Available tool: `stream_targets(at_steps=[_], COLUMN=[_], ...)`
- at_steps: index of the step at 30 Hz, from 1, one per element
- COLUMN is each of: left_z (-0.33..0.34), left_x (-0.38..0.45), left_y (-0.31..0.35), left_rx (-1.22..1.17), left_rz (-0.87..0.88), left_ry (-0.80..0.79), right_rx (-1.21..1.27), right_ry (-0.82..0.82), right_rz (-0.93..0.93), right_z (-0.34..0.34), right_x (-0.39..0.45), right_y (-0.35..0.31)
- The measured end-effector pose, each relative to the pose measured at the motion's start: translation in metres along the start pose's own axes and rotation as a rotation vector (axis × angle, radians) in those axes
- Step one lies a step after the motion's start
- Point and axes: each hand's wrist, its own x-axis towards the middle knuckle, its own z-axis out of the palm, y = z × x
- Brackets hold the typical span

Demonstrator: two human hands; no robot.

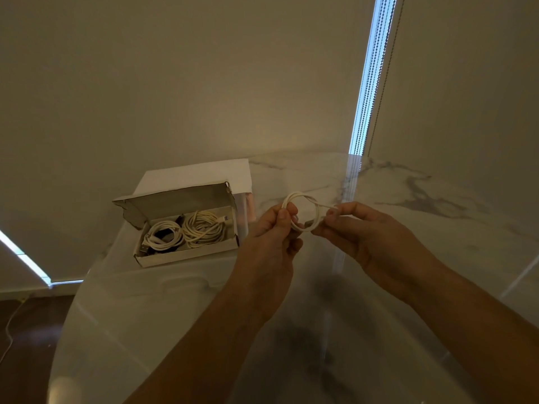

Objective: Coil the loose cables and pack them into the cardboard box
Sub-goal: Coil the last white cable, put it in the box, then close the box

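Both hands point(272, 228) point(354, 228) round white coil point(303, 212) — plug end hidden by fingers point(339, 212)

Mid-frame, the left hand point(274, 228) and right hand point(358, 228) pinch a white cable coil point(303, 212) above the table point(408, 199); left of them, the open cardboard box point(186, 255) (two coils inside).
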Motion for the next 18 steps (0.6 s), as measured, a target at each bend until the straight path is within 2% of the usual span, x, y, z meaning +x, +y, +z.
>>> stream_targets(at_steps=[3,8,18], left_z=[0.0020,0.0026,-0.0011], left_x=[-0.0009,-0.0012,0.0011], left_y=[-0.0011,-0.0031,-0.0030], left_rx=[-0.039,-0.086,-0.189], left_rz=[-0.009,-0.013,-0.031], left_ry=[-0.001,-0.019,-0.021], right_rx=[0.055,-0.002,-0.447], right_ry=[-0.015,-0.044,0.020], right_rz=[0.027,0.055,-0.028], right_z=[0.0025,0.0055,0.0076], right_x=[-0.0017,-0.0040,-0.0074], right_y=[-0.0008,0.0014,0.0004])
